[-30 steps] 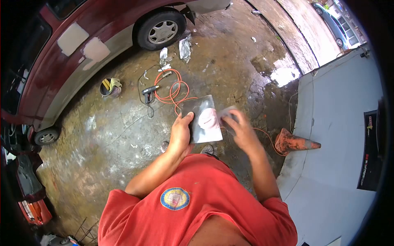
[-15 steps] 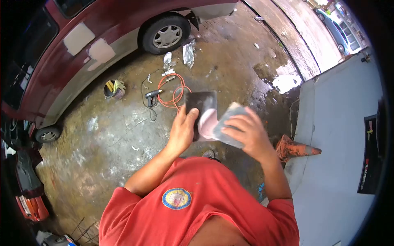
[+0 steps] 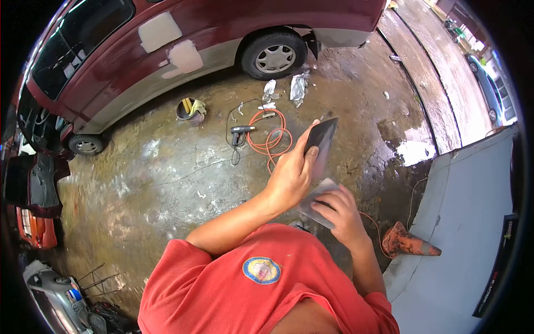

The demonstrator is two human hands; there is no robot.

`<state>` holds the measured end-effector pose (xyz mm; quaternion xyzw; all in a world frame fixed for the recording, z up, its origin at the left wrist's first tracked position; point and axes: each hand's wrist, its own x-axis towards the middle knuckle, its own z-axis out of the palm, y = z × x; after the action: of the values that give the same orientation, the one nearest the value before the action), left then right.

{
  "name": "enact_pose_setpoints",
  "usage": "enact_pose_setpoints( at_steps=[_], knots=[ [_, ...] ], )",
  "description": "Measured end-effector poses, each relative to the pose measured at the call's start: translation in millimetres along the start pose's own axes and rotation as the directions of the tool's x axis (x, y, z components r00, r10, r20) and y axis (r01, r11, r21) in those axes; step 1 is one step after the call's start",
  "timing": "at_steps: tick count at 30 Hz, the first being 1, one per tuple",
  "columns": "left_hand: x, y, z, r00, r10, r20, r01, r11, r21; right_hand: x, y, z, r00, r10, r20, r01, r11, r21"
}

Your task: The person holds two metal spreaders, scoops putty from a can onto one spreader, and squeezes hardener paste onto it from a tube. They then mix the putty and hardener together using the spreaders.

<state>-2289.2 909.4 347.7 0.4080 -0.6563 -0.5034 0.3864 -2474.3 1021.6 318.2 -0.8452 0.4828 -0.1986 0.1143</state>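
My left hand [image 3: 289, 173] grips a dark flat mixing board [image 3: 325, 133] by its near edge, thumb on top. The board is tilted steeply, so its face shows only as a narrow strip. A pinkish smear of body filler [image 3: 319, 166] is visible on its lower part. Just below and to the right, my right hand [image 3: 340, 214] holds a thin grey filler spreader [image 3: 312, 207], fingers laid across its upper face. Whether the spreader touches the board I cannot tell.
A maroon van [image 3: 217, 33] with pale filler patches [image 3: 185, 57] stands ahead. On the wet floor lie a heat gun [image 3: 241, 129], a coiled orange hose [image 3: 283, 119], a bucket [image 3: 192, 114] and crumpled foil [image 3: 298, 89]. A traffic cone [image 3: 409, 242] lies by the right wall [image 3: 456, 195].
The board has gone from nearly face-on to steeply tilted. My right hand and the spreader have come away from the filler, lower down. The view has turned left towards the van.
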Motion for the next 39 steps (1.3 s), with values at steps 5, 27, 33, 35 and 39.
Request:
enact_pose_setpoints(
  at_steps=[5,27,33,35,39],
  knots=[
    [5,-43,20,0.983,-0.170,-0.072,0.115,0.868,-0.484,4,-18,-19,0.920,-0.012,-0.393,0.089,0.980,0.179],
    [-16,-32,-3,0.986,-0.167,-0.007,0.138,0.838,-0.528,17,13,-45,0.991,-0.061,-0.123,0.034,0.978,-0.208],
    [-17,-9,-4,0.975,-0.103,0.198,0.127,0.986,-0.112,31,10,-40,0.985,-0.029,-0.172,-0.014,0.970,-0.243],
    [-13,-10,-5,0.989,-0.062,0.136,0.067,0.997,-0.030,29,2,-22,0.989,-0.045,-0.140,0.016,0.980,-0.197],
    [-8,-25,3,0.991,0.131,-0.041,-0.129,0.991,0.031,17,-14,1,0.995,-0.072,-0.064,0.066,0.994,-0.085]
  ],
)
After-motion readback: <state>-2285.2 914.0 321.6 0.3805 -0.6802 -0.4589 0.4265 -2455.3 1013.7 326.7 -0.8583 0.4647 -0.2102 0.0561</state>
